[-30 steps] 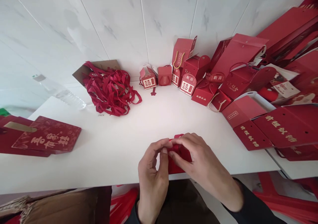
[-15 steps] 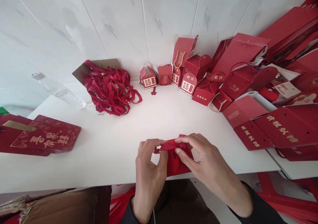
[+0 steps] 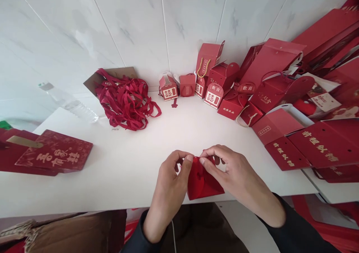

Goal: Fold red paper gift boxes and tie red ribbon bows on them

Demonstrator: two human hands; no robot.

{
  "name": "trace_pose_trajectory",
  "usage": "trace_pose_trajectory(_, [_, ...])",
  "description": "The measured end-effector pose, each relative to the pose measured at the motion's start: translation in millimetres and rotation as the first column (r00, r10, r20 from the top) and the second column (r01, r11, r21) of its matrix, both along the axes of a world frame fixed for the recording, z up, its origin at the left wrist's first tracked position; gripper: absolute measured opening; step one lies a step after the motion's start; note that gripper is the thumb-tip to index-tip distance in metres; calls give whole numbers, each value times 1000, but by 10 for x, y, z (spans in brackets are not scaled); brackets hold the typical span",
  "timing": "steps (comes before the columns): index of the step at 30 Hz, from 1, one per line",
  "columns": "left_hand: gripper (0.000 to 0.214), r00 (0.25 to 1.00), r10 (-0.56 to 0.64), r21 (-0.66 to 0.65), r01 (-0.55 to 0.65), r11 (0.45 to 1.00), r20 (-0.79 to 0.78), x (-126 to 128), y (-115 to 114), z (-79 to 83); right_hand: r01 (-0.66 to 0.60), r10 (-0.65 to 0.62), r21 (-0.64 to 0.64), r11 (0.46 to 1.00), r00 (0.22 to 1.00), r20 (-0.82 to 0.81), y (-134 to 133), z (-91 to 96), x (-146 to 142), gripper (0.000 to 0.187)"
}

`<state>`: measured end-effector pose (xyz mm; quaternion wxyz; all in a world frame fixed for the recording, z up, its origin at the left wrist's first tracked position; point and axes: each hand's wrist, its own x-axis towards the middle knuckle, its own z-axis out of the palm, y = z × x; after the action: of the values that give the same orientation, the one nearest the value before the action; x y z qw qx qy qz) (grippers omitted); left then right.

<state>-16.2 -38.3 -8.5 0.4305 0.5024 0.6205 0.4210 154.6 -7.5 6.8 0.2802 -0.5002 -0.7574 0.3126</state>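
A small red paper box (image 3: 201, 182) stands at the near edge of the white table (image 3: 134, 159), between both hands. My left hand (image 3: 169, 187) pinches its top left corner with thumb and fingers closed. My right hand (image 3: 235, 178) pinches the top flap from the right, fingers curled over it. Part of the box is hidden behind my fingers.
A heap of red ribbons (image 3: 125, 99) lies at the back left on brown card. Several folded red gift boxes (image 3: 215, 88) line the tiled wall. Flat red boxes (image 3: 311, 144) pile up on the right. Red envelopes (image 3: 53, 156) lie left, beside a plastic bottle (image 3: 70, 103).
The box's top has come together under my fingers. Both hands have shifted slightly away from me, and the box now stands more upright and more visible.
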Motion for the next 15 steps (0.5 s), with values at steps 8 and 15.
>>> trace_pose_trajectory(8, [18, 958, 17, 89, -44, 995, 285, 64, -56, -93, -27, 28, -90, 996, 1000, 7, 15, 18, 0, 14])
trace_pose_trajectory(15, [25, 967, 19, 194, 32, 981, -254, 90, -175, -189, 9, -14, -92, 996, 999, -52, -10, 18, 5, 17])
